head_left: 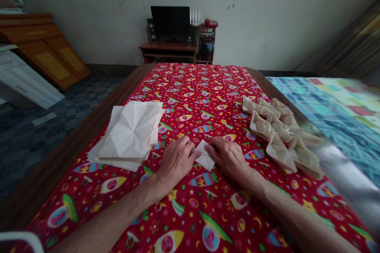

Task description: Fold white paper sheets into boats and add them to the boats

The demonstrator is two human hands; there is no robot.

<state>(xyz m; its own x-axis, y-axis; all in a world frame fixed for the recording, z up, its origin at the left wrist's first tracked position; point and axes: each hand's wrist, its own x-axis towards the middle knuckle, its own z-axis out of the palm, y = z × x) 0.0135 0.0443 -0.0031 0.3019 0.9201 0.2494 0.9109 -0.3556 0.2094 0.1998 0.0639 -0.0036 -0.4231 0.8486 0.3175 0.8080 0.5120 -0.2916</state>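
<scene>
A small white folded paper (205,157) lies on the red patterned cloth between my two hands. My left hand (180,156) has curled fingers and grips the paper's left corner, its thumb along the edge. On the opposite side, my right hand (227,154) is closed too, with thumb and fingertips pinching the right corner. The undersides of both grips are hidden. Left of my hands lies a loose stack of creased white paper sheets (130,130), the top one marked with star-like folds. To the right stand several folded paper pieces (271,120) in uneven rows.
The red cloth (204,99) covers a table with dark wooden edges (118,91). Beyond its far end, a desk (166,47) holds a monitor (170,21), speakers and a red telephone (211,23). A bed (326,106) adjoins on the right; cabinets (56,49) stand at left.
</scene>
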